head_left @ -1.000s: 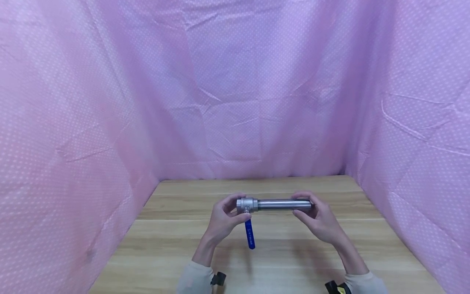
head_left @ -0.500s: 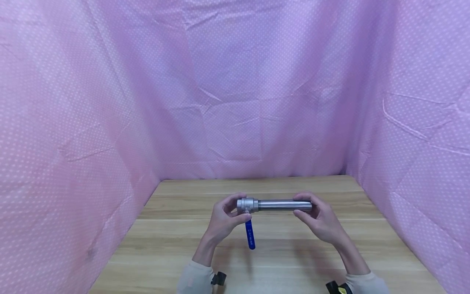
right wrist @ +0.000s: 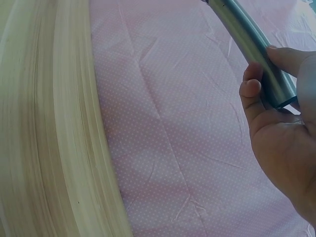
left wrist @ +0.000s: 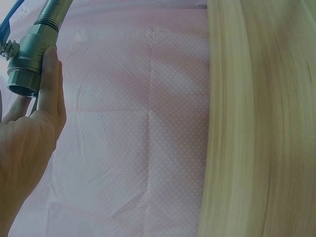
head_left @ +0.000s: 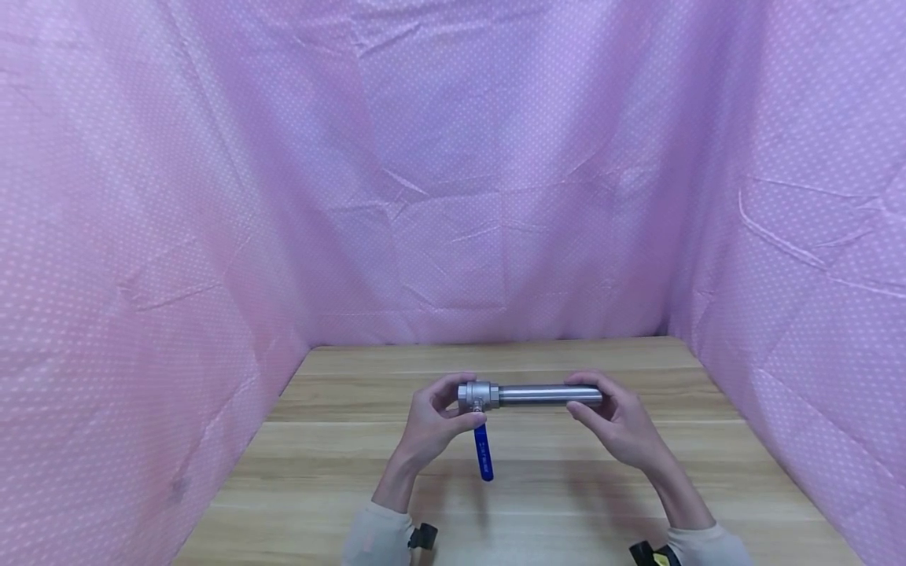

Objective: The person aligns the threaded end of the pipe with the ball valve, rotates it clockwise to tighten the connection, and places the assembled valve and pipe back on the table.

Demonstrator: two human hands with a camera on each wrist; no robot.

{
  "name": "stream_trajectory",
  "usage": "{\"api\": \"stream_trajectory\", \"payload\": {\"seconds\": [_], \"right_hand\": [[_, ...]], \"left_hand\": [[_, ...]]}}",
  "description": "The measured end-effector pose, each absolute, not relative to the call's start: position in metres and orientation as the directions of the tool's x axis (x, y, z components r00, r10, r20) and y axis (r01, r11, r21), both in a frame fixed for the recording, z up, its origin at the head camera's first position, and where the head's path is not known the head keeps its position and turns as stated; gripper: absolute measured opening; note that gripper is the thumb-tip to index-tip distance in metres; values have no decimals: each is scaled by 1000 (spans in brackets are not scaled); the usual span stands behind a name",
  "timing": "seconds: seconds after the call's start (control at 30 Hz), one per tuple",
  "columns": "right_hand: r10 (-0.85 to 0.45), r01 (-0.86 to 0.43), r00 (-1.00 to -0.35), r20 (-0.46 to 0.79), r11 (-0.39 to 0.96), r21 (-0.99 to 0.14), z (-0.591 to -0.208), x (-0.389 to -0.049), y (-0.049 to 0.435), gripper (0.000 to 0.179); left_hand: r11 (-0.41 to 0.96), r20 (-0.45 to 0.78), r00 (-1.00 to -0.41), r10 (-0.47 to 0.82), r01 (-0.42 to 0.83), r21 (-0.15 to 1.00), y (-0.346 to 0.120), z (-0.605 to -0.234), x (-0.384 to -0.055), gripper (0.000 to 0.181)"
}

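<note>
Wore pale sleeves (head_left: 378,538) and black wrist devices (head_left: 423,537), nearest; gripped a grey metal ball valve (head_left: 478,395) with curled fingers and thumb of left hand (head_left: 428,424); pointed its flat blue lever (head_left: 484,453) toward the body; pinched the outer end of a smooth, shiny, cylindrical pipe (head_left: 534,395) between thumb and fingers of right hand (head_left: 624,428); held valve and pipe level, end to end, threads visible at the joint; cast soft shadows on pale, streaked wood-grain tabletop (head_left: 297,472) below; saw creased pink polka-dot cloth (head_left: 453,173) beyond, draped left, right and back.
</note>
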State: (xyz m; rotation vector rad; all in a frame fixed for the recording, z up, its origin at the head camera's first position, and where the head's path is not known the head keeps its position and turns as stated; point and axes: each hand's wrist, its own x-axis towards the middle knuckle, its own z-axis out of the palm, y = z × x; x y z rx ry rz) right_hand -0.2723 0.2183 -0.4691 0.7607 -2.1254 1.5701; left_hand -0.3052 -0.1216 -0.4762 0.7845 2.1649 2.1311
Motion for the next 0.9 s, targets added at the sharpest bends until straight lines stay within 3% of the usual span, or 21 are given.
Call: {"api": "stream_trajectory", "payload": {"seconds": [0.23, 0.53, 0.9], "right_hand": [[-188, -610, -792, 580, 244, -754, -471, -272, 219, 33], [-220, -642, -763, 607, 157, -750, -472, -272, 220, 43], [-188, -634, -773, 606, 200, -747, -471, -271, 220, 40]], "left_hand": [[-39, 335, -880, 337, 343, 939, -122, -477, -305, 57], [-55, 335, -882, 332, 337, 940, -121, -477, -306, 57], [-44, 326, -885, 332, 331, 943, -121, -477, -306, 57]]}}
